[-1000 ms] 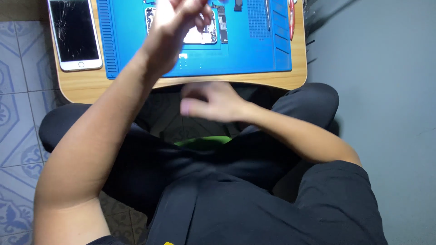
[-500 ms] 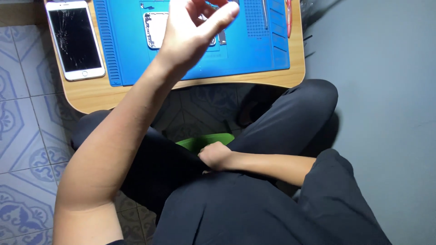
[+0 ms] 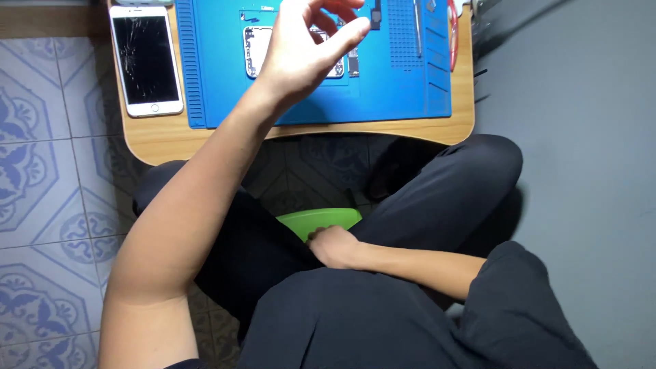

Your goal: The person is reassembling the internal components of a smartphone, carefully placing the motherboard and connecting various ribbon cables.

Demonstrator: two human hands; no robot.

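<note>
A small wooden table (image 3: 164,137) over patterned floor tiles (image 3: 41,171) bears a blue repair mat (image 3: 403,89), on which lies an opened phone body (image 3: 254,51), with a white cracked-screen phone (image 3: 145,60) beside the mat. The left hand (image 3: 307,48) hovers above the opened phone, fingers loosely curled and grasping nothing I can make out. The right hand (image 3: 333,246), which hung near the table edge a second ago, now rests on a green stool seat (image 3: 318,220), its grip hidden.

My left hand (image 3: 307,51) hides most of the opened phone body (image 3: 254,49) on the blue repair mat (image 3: 383,96), whose far edge the frame cuts off. My right hand (image 3: 335,244) covers part of the green seat (image 3: 318,220); its fingertips are buried against my trousers. I cannot make out what the small parts at far right are.
</note>
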